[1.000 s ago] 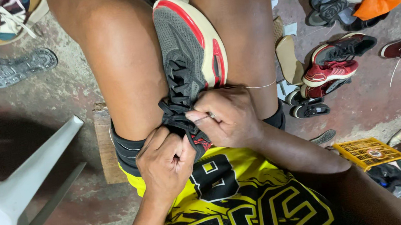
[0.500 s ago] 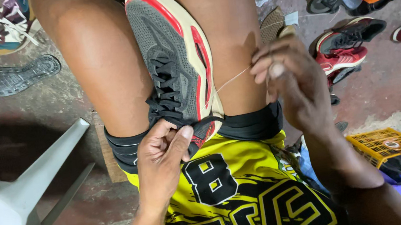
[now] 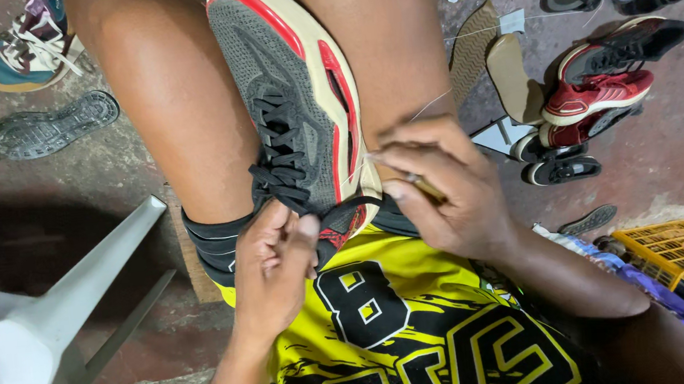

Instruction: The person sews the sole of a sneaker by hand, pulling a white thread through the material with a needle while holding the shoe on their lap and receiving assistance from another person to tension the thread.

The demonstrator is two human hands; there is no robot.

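A grey sneaker (image 3: pixel 294 112) with red trim, cream sole and black laces is clamped between my knees, toe pointing away. My left hand (image 3: pixel 275 264) grips the shoe's heel end by the collar. My right hand (image 3: pixel 444 185) is back at the shoe's right side near the sole edge, pinching a thin wooden-handled tool (image 3: pixel 426 188). A pale thread (image 3: pixel 431 105) runs from that hand up across my right thigh.
Loose shoes lie on the concrete floor: a red sneaker (image 3: pixel 597 94) and black sandals (image 3: pixel 562 168) to the right, a teal sneaker (image 3: pixel 30 52) and a detached black sole (image 3: pixel 51 126) to the left. A yellow plastic crate (image 3: pixel 683 247) sits at right, a white plastic chair (image 3: pixel 41 338) at left.
My right hand first pulled away to the right, drawing the thread taut, and has now come back to the shoe's side. My left hand stayed on the heel.
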